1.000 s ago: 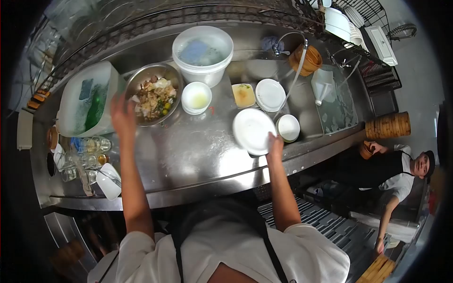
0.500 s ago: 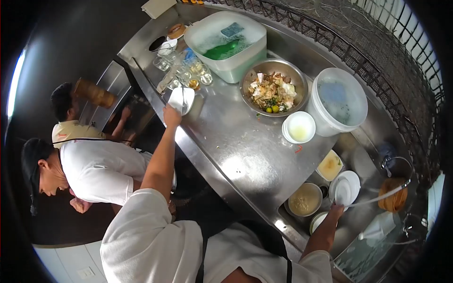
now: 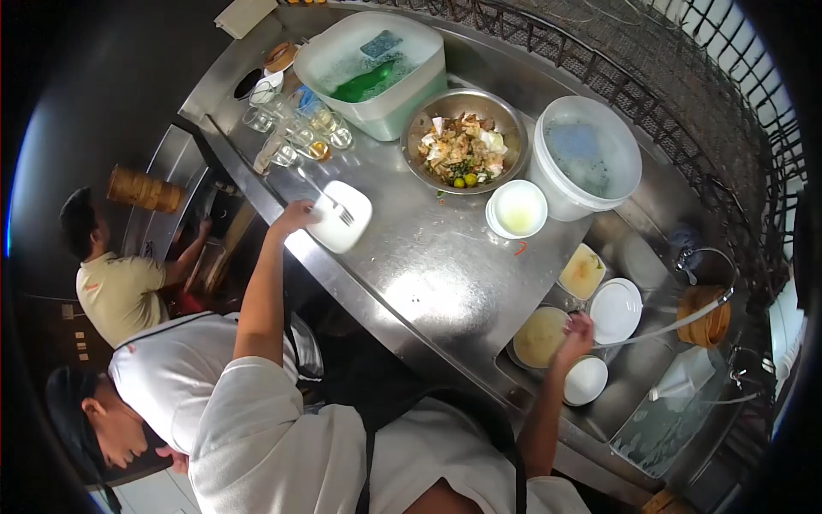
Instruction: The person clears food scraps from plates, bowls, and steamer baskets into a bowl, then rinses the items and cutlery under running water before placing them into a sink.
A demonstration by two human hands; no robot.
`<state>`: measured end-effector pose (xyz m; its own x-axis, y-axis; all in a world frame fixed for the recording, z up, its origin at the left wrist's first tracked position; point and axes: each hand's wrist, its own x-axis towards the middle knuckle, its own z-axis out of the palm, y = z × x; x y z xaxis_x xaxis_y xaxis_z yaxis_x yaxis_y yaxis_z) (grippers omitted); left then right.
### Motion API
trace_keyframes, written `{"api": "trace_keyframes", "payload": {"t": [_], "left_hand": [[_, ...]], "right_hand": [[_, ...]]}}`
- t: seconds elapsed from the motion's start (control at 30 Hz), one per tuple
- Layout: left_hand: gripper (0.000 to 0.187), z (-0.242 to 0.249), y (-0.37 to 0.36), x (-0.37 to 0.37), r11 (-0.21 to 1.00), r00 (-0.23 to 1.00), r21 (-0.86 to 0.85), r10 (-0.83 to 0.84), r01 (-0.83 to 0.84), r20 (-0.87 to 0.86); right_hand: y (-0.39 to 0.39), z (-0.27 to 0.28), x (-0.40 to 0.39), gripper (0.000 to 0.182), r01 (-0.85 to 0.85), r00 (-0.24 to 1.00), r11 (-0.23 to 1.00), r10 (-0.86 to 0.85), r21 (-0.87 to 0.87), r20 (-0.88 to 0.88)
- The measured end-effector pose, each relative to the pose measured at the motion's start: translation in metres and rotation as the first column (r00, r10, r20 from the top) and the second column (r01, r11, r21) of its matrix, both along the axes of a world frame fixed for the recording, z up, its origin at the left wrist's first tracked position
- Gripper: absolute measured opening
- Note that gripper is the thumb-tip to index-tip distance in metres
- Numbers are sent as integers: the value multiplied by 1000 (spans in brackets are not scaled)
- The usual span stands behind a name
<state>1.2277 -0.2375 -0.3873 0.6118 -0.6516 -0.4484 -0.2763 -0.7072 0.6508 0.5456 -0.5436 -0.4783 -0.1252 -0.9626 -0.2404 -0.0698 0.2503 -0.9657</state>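
My left hand [image 3: 296, 216] grips the left edge of a white square plate [image 3: 341, 236] at the counter's front edge, with a fork [image 3: 343, 214] lying on it. Above the sink, my right hand [image 3: 578, 334] is open, its fingers loosely bent and no item visible in them. Around it are a metal bowl of cloudy liquid [image 3: 539, 337], a stack of white plates [image 3: 616, 312], a white bowl [image 3: 586, 381] and a square dish with yellowish liquid [image 3: 582, 272].
Drinking glasses [image 3: 300, 133] crowd the far left counter beside a soapy tub [image 3: 390, 120]. Behind stand a metal bowl of food scraps [image 3: 524, 137], small white bowls [image 3: 520, 210] and a white bucket [image 3: 556, 197]. A hose [image 3: 676, 325] crosses the sink. Two people work at left.
My left hand has drawn the plate and fork nearer along the counter. My right hand has let go of the white bowl, now lower in the sink, and moved left. The view has shifted.
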Motion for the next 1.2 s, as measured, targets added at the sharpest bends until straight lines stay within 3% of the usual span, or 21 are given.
{"api": "trace_keyframes", "payload": {"t": [0.03, 0.07, 0.1, 0.17, 0.23, 0.27, 0.3, 0.33, 0.4, 0.47, 0.5, 0.53, 0.57, 0.6, 0.63, 0.7, 0.73, 0.8, 0.9, 1.0, 1.2], "left_hand": [[36, 14, -17, -17, 991, 986, -41, 123, -128, -115], [35, 28, -35, -37, 965, 943, -63, 234, -255, -236], [36, 41, -54, -58, 926, 874, -60, 328, -372, -358], [34, 32, -78, -86, 908, 885, -126, 348, -401, -309], [37, -36, -95, -98, 916, 942, -255, 258, -309, -217], [33, -39, -107, -122, 898, 938, -291, 276, -329, -210], [30, -55, -111, -134, 828, 857, -319, 323, -461, -401], [27, -30, -123, -177, 832, 896, -354, 333, -426, -295], [22, -22, -121, -208, 753, 820, -397, 322, -524, -472], [22, -13, -126, -232, 693, 608, -284, 277, -663, -744], [22, -2, -130, -247, 662, 469, -201, 254, -722, -846], [25, 23, -135, -261, 752, 593, -202, 293, -627, -750], [25, 29, -139, -269, 776, 616, -199, 287, -598, -733], [26, 33, -144, -273, 799, 642, -198, 279, -568, -714], [27, 35, -152, -277, 819, 668, -202, 268, -538, -694], [27, 40, -166, -290, 851, 773, -248, 252, -464, -582], [27, 43, -171, -297, 861, 819, -268, 251, -432, -516], [26, 53, -183, -319, 858, 825, -297, 223, -418, -518], [27, 64, -200, -356, 857, 804, -315, 174, -408, -568], [28, 88, -214, -373, 805, 806, -413, 128, -425, -578], [30, 203, -271, -362, 510, 916, -763, 169, -397, -364]], "right_hand": [[19, 15, 33, 21, -113, 993, 991, 111, -72, -39], [44, 35, 77, 19, -176, 915, 964, 236, -201, 328], [63, 49, 118, 26, -348, 888, 933, 359, -91, 287], [91, 72, 194, 42, -593, 798, 787, 548, 168, 251], [106, 89, 259, 81, -750, 603, 644, 759, 150, -244], [109, 80, 281, 77, -811, 471, 554, 810, 190, -350], [115, 85, 287, 68, -738, 547, 647, 741, 192, -389], [121, 90, 293, 59, -655, 618, 731, 662, 188, -424], [107, 71, 263, 47, -670, 659, 739, 638, 75, -397], [90, 57, 209, 41, -655, 672, 753, 617, 60, -409], [80, 61, 174, 37, -598, 770, 792, 610, 122, -186], [78, 36, 139, 35, -478, 869, 876, 482, 63, -111], [70, 33, 98, 33, -388, 922, 919, 388, 75, 15], [56, 18, 56, 31, -280, 955, 932, 295, 231, -29], [44, 20, 23, 32, -111, 994, 986, 112, 126, -5], [15, 37, -22, 31, 177, 978, 976, -159, 127, -138], [-1, 37, -38, 35, 160, 979, 971, -133, 177, -152], [-42, -28, -54, 37, 280, 950, 940, -242, 194, -196], [-91, -94, -49, 33, 232, 972, 911, -233, 340, -41], [-95, -114, -33, 32, 30, 963, 882, -151, 470, 221], [-28, -32, -33, 27, -201, 950, 923, 101, 328, 296]]}}
